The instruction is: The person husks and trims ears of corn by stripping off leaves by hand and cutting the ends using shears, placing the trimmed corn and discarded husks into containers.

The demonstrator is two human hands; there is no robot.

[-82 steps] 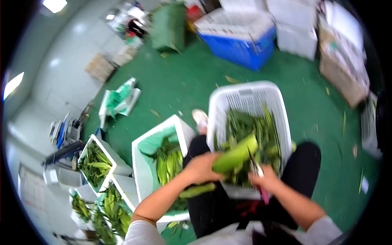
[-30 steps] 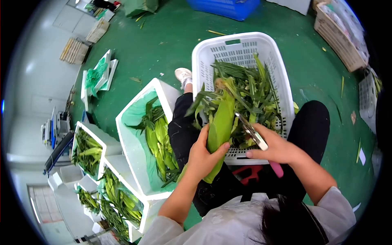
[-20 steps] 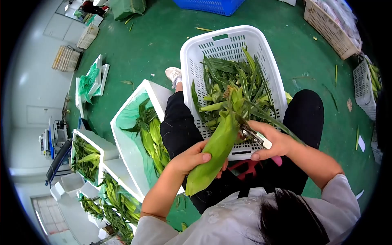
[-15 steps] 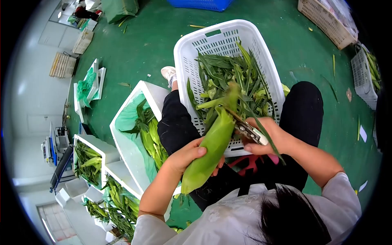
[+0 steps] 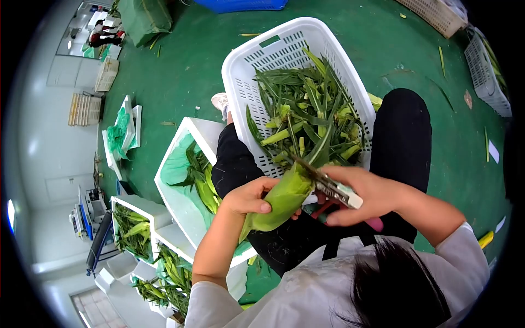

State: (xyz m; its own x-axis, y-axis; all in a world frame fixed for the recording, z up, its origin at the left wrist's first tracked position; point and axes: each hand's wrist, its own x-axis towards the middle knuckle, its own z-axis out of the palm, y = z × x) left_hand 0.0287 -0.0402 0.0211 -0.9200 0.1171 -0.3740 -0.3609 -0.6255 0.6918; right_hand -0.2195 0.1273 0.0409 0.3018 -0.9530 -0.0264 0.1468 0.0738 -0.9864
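My left hand (image 5: 252, 198) is wrapped round a green corn ear in its husk (image 5: 283, 201), tilted with its upper end toward the basket. My right hand (image 5: 366, 197) grips metal shears with pinkish handles (image 5: 340, 192), their blades beside the ear's upper end. That end looks blunt, without the tip and silk. Beyond the hands, between the knees, a white slotted basket (image 5: 240, 71) holds cut husk leaves and stem pieces (image 5: 311, 109). At the left, a white foam box (image 5: 169, 174) with a green liner contains husked-in corn ears (image 5: 205, 188).
More foam boxes of corn (image 5: 134, 229) stand at the lower left. A blue crate (image 5: 240, 4) is at the top edge, a grey crate (image 5: 484, 76) at the right, and a green sack (image 5: 143, 21) at the upper left. A distant person (image 5: 103, 37) is beyond an opening.
The ear's silk-topped tip has come off, and a long leaf no longer hangs over my right hand. Both hands still hold the ear and shears. The view has shifted, with the basket higher in it.
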